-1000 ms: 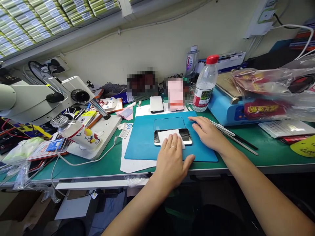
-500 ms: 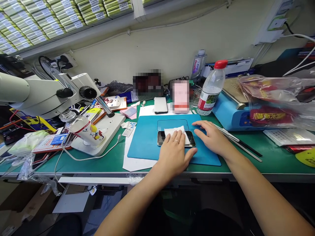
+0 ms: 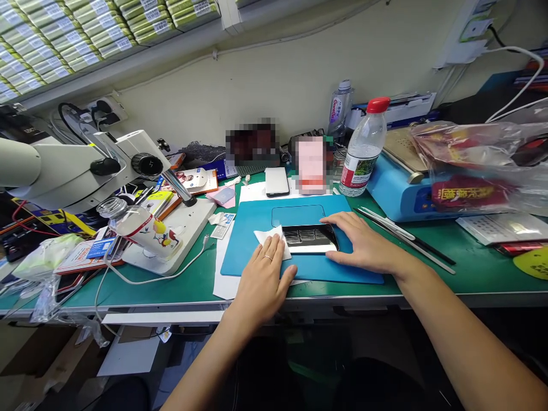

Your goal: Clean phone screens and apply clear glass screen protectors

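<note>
A phone (image 3: 309, 240) lies face up on a blue mat (image 3: 240, 251), its dark glass streaked with reflections. My left hand (image 3: 265, 279) presses a folded white wipe (image 3: 272, 233) over the phone's left end, fingers together and flat on it, thumb apart. At the right end, my right hand (image 3: 363, 242) spans the phone, with the thumb at the near edge and the fingers at the far edge. Just behind the phone lies a thin clear sheet with a dark rounded outline (image 3: 298, 207).
A microscope (image 3: 47, 165) and a glass jar (image 3: 149, 231) stand left. A water bottle (image 3: 363, 151), metal tweezers (image 3: 389, 227) and a blue device (image 3: 396, 191) are on the right. A white cable (image 3: 158, 277) crosses the green bench (image 3: 188, 285).
My left hand has slid left with the wipe, uncovering most of the phone's glass. My right hand has moved in from beside the phone and closed round its right end.
</note>
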Motion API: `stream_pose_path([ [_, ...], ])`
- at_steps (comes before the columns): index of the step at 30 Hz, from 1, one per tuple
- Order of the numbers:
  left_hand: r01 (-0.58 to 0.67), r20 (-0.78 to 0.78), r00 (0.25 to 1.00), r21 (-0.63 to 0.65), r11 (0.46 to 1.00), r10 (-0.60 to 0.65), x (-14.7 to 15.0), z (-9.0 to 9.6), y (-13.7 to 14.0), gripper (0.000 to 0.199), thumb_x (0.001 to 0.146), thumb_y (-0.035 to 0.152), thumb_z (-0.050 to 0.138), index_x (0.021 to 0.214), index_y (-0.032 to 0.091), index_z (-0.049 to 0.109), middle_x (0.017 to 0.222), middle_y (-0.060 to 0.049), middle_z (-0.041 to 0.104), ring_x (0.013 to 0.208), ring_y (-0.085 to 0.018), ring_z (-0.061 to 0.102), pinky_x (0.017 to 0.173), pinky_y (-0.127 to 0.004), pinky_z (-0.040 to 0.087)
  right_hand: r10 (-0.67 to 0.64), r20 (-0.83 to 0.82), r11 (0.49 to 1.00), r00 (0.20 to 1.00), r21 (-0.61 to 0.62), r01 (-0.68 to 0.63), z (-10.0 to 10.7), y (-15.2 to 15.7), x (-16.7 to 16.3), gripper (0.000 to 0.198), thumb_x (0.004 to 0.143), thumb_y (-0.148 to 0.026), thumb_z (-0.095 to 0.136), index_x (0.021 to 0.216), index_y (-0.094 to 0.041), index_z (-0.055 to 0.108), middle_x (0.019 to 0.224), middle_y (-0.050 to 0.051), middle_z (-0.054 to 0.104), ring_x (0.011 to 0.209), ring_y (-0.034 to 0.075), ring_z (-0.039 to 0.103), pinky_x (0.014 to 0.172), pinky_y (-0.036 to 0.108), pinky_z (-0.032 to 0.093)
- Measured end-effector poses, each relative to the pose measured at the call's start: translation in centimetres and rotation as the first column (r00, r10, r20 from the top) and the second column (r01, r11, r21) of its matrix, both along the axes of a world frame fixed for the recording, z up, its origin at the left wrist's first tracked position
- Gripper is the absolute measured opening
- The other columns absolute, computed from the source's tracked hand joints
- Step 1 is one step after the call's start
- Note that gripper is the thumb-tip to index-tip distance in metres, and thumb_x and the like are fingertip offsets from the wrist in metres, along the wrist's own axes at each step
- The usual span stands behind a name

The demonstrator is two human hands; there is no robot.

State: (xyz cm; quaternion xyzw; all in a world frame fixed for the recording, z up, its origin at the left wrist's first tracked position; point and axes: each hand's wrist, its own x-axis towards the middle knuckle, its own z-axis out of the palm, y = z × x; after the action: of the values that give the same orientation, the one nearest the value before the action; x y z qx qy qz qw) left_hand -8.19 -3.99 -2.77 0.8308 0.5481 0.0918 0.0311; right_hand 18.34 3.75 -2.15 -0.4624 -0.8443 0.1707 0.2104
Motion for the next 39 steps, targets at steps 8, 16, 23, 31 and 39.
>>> stream_pose_path([
  [8, -0.013, -0.004, 1.000, -0.010, 1.000, 0.013, 0.1, 0.3, 0.0, 0.059, 0.109, 0.044, 0.031, 0.156, 0.008, 0.036, 0.164, -0.015, 0.033, 0.154, -0.026, 0.029, 0.124, -0.047, 0.033, 0.006, -0.043, 1.000, 0.999, -0.030, -0.007, -0.1, -0.1, 0.2, 0.062, 0.078, -0.046, 0.072, 0.135, -0.029, 0.056, 0.128, 0.010, 0.061, 0.124, 0.037, 0.055, 0.103, 0.056, 0.048],
  [16, -0.042, -0.025, 0.999, -0.040, 0.998, 0.041, -1.1, 0.2, -1.6, 0.061, 0.109, 0.047, 0.029, 0.159, 0.012, 0.032, 0.164, -0.014, 0.033, 0.154, -0.027, 0.029, 0.123, -0.048, 0.034, 0.049, -0.094, 0.998, 0.994, -0.034, -0.052, -0.1, -0.5, 0.4, 0.052, 0.079, -0.046, 0.076, 0.124, -0.026, 0.059, 0.123, 0.010, 0.063, 0.121, 0.034, 0.057, 0.102, 0.051, 0.050],
  [23, -0.050, -0.060, 0.997, -0.047, 0.998, 0.047, 0.0, 0.2, 0.8, 0.064, 0.109, 0.048, 0.031, 0.157, 0.006, 0.034, 0.165, -0.016, 0.030, 0.155, -0.028, 0.026, 0.124, -0.048, 0.032, 0.037, -0.152, 0.999, 0.988, -0.019, -0.040, -0.2, -0.4, 0.3, 0.057, 0.076, -0.050, 0.081, 0.123, -0.026, 0.061, 0.120, 0.010, 0.065, 0.119, 0.035, 0.059, 0.102, 0.053, 0.050],
  [31, 0.158, 0.054, 0.986, 0.045, 0.986, -0.160, 8.4, -0.5, 2.1, 0.068, 0.106, 0.053, 0.037, 0.151, 0.002, 0.045, 0.158, -0.021, 0.041, 0.149, -0.034, 0.038, 0.120, -0.051, 0.038, 0.039, -0.188, 0.998, 0.981, -0.032, -0.046, -0.2, -1.0, 0.4, 0.051, 0.075, -0.027, 0.081, 0.121, -0.022, 0.058, 0.121, 0.010, 0.066, 0.117, 0.028, 0.059, 0.103, 0.045, 0.050],
  [39, 0.146, 0.098, 0.983, 0.115, 0.983, -0.157, 9.7, -1.2, 1.0, 0.068, 0.105, 0.055, 0.038, 0.149, 0.004, 0.047, 0.156, -0.020, 0.045, 0.148, -0.035, 0.041, 0.117, -0.053, 0.042, 0.039, -0.158, 0.998, 0.987, -0.035, -0.045, -0.1, -1.2, 0.2, 0.053, 0.077, -0.025, 0.074, 0.126, -0.022, 0.056, 0.124, 0.010, 0.065, 0.118, 0.029, 0.057, 0.103, 0.048, 0.050],
])
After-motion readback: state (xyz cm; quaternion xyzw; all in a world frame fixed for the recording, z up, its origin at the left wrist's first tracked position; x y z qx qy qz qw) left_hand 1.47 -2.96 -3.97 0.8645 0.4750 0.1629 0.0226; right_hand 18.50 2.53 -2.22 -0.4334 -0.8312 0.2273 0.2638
